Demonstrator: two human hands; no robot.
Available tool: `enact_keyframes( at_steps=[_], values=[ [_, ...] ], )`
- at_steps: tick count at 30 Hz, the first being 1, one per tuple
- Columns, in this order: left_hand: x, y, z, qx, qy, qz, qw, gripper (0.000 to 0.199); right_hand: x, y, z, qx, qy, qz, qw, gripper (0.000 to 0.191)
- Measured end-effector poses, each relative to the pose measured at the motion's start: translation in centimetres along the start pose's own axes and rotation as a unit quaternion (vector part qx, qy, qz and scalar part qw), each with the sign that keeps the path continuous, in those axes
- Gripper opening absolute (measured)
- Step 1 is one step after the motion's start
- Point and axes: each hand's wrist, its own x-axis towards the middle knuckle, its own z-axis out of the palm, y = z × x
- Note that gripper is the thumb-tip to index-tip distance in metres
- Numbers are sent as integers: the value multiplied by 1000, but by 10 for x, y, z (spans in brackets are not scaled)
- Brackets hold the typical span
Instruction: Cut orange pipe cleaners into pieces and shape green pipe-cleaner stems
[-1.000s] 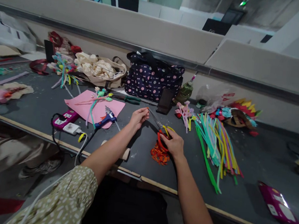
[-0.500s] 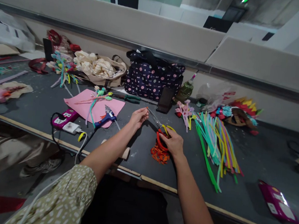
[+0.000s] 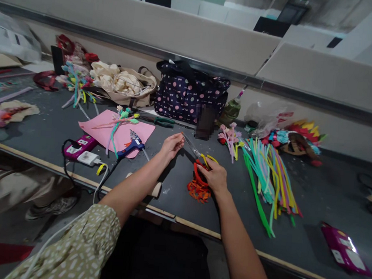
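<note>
My right hand (image 3: 215,174) grips a pair of scissors (image 3: 198,154) by its red and yellow handles. The blades point up and to the left, and their tips reach the fingers of my left hand (image 3: 173,145). Those fingers are pinched together on a tiny orange piece (image 3: 182,133), too small to make out fully. Below the scissors, a small pile of orange cut pieces (image 3: 198,191) lies on the dark table, partly under the handles. A beige roll-like object (image 3: 155,190) lies partly hidden behind my left forearm.
A blue glue gun (image 3: 133,145) rests on a pink sheet (image 3: 97,125). A purple power strip (image 3: 81,148) with cables is at left. Colourful pipe cleaners (image 3: 272,177) lie at right. A dotted bag (image 3: 190,92) and a green bottle (image 3: 231,108) stand behind. Another person's leg (image 3: 15,189) shows at lower left.
Both hands keep nearly the same pose, left fingers pinched and scissor tips beside them. The whole view has shifted very slightly.
</note>
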Motion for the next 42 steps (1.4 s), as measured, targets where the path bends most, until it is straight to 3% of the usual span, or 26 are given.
enact_keyframes(
  at_steps=[9,24,29,37,42],
  values=[
    [-3,3,2,8,12,3,1000,11,-1,-7,-2,-33,-19,-8,999,42],
    [-3,5,4,31,32,16,999,11,0,-4,-2,-75,12,29,997,48],
    [-5,10,4,31,47,44,997,11,0,-11,-7,-129,-17,35,991,56],
    [-7,16,6,39,61,90,993,9,0,-14,-11,-139,-2,16,990,52],
    [-9,16,9,90,46,157,982,7,-1,-18,-15,-145,-3,16,989,54]
  ],
)
